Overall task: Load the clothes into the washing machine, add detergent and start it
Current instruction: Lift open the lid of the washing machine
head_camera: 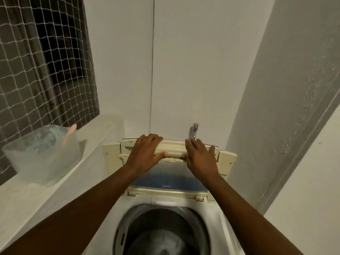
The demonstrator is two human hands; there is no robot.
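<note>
while lid [170,173] stands folded up against rear panel, both hands grip its top edge: left hand [145,150] and right hand [197,155], fingers draped over cream handle strip, thumbs pinching beneath. washing machine [165,214] directly below, drum [161,230] open; pale mass inside, possibly clothes, too blurred to confirm. advice: keep both hands evenly spaced, move lid along hinge fold without twisting, avoid tap [193,130] behind. plastic tub [42,153] waits on ledge [92,153], left.

Both hands [171,153] on raised lid [171,173] (drum [161,230] open)
</note>
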